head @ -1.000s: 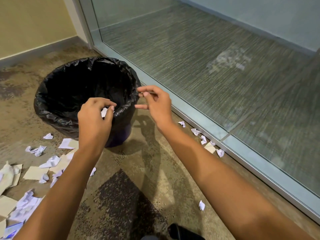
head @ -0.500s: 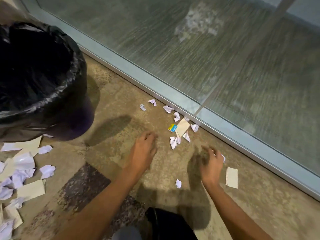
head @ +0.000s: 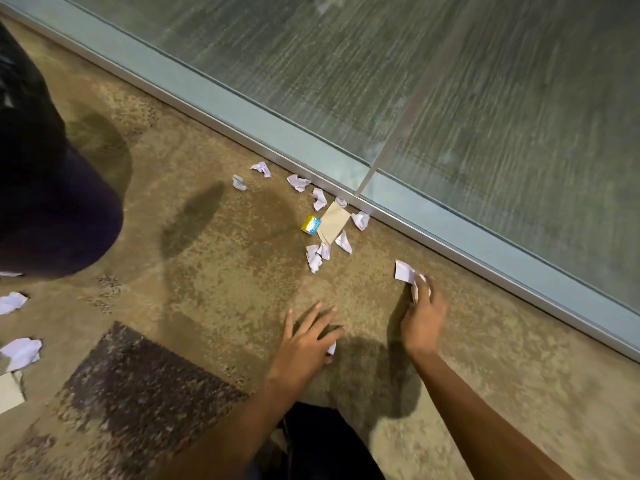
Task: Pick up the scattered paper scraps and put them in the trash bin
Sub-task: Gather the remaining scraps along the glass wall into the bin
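Head view, the only one. Both hands are down at the carpet [head: 207, 289] now, whereas one second ago they were up at the rim of the trash bin [head: 52, 202], letting paper go. The bin now stands at the left edge of the picture, well apart from the hands.

The right hand [head: 424, 317] has already a result: its fingertips pinch a white scrap [head: 403, 270], which sticks out beyond them toward the frame of the glass wall [head: 242, 109]. Half a second ago this hand was only reaching, with nothing in it. The left hand [head: 308, 341] lies on the floor with its fingers spread and straight, and a small scrap [head: 331, 348] shows at its thumb side. It seems pressed rather than pinched (the thumb itself is hidden, so I am not sure).

What this means for the task, as I judge it: one load is delivered and a new round of collecting has begun, so the work is far from finished. Just ahead of the hands a cluster of scraps [head: 317, 256] lies near the frame, around a tan card [head: 333, 221] and a yellow-blue piece [head: 311, 225] that touches it. More scraps [head: 20, 353] wait at the left edge, near the bin. It would be sensible to fill both hands from the cluster before going back to the bin.
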Action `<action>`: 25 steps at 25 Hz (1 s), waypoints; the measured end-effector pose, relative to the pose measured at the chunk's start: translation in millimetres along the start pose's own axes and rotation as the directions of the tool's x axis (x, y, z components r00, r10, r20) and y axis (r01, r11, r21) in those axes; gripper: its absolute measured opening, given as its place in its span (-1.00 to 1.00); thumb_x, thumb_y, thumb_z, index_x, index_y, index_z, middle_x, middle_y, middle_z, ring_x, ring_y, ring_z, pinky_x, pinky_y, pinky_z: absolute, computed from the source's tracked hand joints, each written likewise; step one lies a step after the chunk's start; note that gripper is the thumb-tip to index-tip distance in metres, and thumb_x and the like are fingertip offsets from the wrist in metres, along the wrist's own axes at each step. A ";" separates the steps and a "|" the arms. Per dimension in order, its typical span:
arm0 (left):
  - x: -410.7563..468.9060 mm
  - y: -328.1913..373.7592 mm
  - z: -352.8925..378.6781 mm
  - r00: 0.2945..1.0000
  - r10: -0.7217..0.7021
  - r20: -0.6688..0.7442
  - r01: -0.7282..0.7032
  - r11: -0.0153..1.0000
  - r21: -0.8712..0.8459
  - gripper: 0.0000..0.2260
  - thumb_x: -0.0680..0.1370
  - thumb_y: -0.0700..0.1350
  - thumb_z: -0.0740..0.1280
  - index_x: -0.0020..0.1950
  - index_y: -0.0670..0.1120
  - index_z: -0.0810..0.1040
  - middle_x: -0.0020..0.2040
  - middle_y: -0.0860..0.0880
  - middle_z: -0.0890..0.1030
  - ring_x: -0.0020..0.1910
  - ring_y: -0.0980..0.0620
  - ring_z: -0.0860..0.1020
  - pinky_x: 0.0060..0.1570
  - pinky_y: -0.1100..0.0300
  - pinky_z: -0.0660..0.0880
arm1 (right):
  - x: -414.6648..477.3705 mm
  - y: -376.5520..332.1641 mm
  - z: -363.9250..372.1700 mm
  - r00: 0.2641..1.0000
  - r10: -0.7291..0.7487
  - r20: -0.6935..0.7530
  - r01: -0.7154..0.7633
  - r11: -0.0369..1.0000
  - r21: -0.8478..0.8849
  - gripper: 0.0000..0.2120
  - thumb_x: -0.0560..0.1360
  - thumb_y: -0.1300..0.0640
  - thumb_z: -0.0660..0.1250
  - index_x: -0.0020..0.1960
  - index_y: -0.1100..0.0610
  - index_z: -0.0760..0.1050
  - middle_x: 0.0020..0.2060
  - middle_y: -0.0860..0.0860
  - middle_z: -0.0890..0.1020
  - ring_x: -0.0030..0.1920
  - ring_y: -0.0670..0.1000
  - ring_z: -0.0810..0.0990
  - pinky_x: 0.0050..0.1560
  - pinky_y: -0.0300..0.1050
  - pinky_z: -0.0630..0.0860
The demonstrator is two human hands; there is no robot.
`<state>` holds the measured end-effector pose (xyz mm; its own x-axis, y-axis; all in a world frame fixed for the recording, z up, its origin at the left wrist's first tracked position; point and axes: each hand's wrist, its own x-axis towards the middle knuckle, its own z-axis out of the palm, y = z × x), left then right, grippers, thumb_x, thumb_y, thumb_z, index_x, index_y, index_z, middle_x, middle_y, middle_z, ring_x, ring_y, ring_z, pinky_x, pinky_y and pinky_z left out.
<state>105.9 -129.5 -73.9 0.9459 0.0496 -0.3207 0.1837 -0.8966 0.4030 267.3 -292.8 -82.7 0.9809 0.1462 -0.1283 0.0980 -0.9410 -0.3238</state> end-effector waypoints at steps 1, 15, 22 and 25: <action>0.7 -2.1 2.3 0.998 0.029 -0.050 -0.030 0.999 -0.014 -0.42 0.03 -0.02 0.65 0.02 0.12 0.60 0.23 0.06 0.58 0.28 -0.03 0.52 0.08 -0.28 0.49 | 0.2 -2.5 -0.3 0.997 -0.073 -0.001 0.073 0.996 0.044 -0.50 0.51 0.43 0.18 0.41 0.14 0.35 0.41 0.18 0.34 0.35 0.25 0.31 0.36 0.13 0.31; 86.6 -36.7 -57.3 0.951 -0.223 -0.214 0.177 0.961 -0.212 -0.81 0.45 -0.01 0.43 0.04 0.05 0.61 0.57 0.00 0.00 0.54 -0.16 -0.17 0.45 -0.30 -0.09 | 8.7 -40.7 8.0 0.952 0.259 0.161 -0.235 0.959 -0.157 -0.18 0.51 0.47 0.13 0.46 -0.30 0.03 0.55 -0.01 -0.12 0.50 0.32 -0.14 0.33 0.53 -0.05; 120.3 -46.3 -70.5 0.942 -0.306 -0.137 0.258 0.923 -0.287 -0.85 0.40 0.00 0.48 -0.06 0.08 0.61 0.57 0.06 -0.16 0.52 -0.24 -0.23 0.43 -0.30 -0.15 | 15.4 -27.0 -5.1 0.998 0.042 0.052 -0.032 0.984 -0.177 -0.46 0.48 0.41 0.24 0.33 -0.06 0.37 0.41 0.10 0.31 0.32 0.25 0.29 0.27 0.16 0.40; 130.2 -49.5 -76.8 0.935 -0.325 -0.144 0.272 0.915 -0.298 -0.85 0.45 -0.05 0.44 0.01 0.02 0.61 0.56 0.02 0.09 0.52 -0.19 -0.02 0.46 -0.08 -0.01 | 27.7 -19.8 -9.7 0.997 0.030 0.068 -0.016 0.978 -0.208 -0.55 0.49 0.34 0.29 0.32 0.03 0.39 0.33 0.14 0.39 0.23 0.24 0.34 0.18 0.09 0.44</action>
<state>240.5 -44.8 -69.7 0.8629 0.4008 -0.3077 0.5052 -0.6757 0.5368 294.1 -273.1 -70.8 0.9698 0.1380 -0.2013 0.1155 -0.9861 -0.1195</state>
